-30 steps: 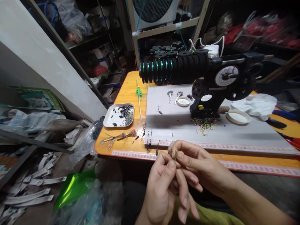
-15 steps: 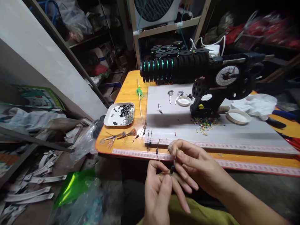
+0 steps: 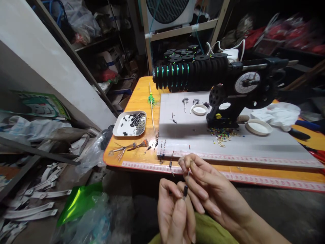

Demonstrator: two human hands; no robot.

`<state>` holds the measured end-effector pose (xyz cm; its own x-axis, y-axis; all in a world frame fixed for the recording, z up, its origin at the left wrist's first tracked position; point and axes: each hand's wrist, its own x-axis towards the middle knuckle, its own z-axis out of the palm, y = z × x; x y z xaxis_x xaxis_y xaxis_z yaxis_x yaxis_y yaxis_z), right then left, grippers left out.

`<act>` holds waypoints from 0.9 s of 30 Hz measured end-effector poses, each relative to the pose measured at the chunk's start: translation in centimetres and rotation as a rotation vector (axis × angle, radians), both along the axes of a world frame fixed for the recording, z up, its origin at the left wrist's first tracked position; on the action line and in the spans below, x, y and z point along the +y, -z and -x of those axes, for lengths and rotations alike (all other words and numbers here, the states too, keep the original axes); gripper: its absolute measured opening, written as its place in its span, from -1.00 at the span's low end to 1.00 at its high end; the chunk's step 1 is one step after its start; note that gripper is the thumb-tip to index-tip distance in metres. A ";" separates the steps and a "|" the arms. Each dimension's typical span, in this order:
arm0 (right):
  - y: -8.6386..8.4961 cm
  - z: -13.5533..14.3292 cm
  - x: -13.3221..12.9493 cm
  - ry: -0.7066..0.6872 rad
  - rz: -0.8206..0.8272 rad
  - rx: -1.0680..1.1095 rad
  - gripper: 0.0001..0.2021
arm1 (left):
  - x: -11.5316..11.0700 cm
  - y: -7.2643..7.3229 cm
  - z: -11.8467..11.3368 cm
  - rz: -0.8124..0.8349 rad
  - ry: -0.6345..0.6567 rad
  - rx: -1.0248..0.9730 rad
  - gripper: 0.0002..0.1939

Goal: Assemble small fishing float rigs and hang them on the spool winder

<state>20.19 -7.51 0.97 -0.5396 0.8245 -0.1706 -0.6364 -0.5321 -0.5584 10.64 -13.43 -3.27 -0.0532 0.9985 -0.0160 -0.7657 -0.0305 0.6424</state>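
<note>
My left hand (image 3: 175,211) pinches the lower end of a small black cylinder (image 3: 185,190) between thumb and forefinger, at the bottom centre. Just above and to the right, my right hand (image 3: 208,181) has its thumb and forefinger pressed together on something tiny, too small to make out. Its other fingers curl beside the black cylinder. Both hands are in front of the table's near edge. Small dark pieces on thin lines (image 3: 170,164) hang over the board's front edge, left of my right hand. A white tray (image 3: 116,130) holds black cylinders and small metal parts.
A black machine with a dial (image 3: 247,82) and a row of spools (image 3: 190,73) stands on the grey board (image 3: 182,135). Colourful beads (image 3: 223,135) lie below it. Two round dishes, a white plastic bag (image 3: 276,113) and measuring tapes (image 3: 269,181) are around.
My right hand has drawn slightly down, with its lower fingers shifting. My left fingers have closed in more, and the black cylinder now shows more clearly, lower than before.
</note>
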 end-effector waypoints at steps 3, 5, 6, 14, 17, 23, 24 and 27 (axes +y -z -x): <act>0.0 -0.2 0.1 -0.017 -0.008 -0.010 -0.88 | -0.1 -0.4 0.1 0.008 0.019 -0.026 -0.86; 0.0 -0.3 0.3 -0.046 -0.021 -0.039 -0.86 | -0.2 -0.5 0.2 0.003 0.053 -0.031 -0.87; 0.0 -0.4 0.4 -0.065 -0.026 -0.050 -0.84 | -0.2 -0.5 0.4 -0.002 0.072 -0.027 -0.87; 0.3 -1.2 0.5 -0.191 -0.134 -0.183 -0.74 | -0.1 -0.1 0.4 -0.006 0.063 -0.010 -0.86; 0.5 -1.7 0.4 -0.231 -0.244 -0.318 -0.71 | 0.0 0.1 0.4 0.022 0.028 -0.015 -0.85; 0.3 -2.0 0.1 -0.180 -0.373 -0.555 -0.74 | 0.2 -0.2 0.7 0.024 0.049 0.029 -0.84; 0.3 -2.0 0.1 -0.184 -0.353 -0.553 -0.73 | 0.2 -0.2 0.7 0.014 0.056 0.036 -0.85; 0.5 -1.7 -0.2 -0.180 -0.268 -0.513 -0.70 | 0.2 -0.2 0.6 -0.049 0.081 0.058 -0.89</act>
<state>21.88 -7.70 0.46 -0.5784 0.7780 -0.2451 -0.1635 -0.4049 -0.8996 10.07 -13.24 -3.05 0.0280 0.9990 0.0341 -0.7284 -0.0030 0.6851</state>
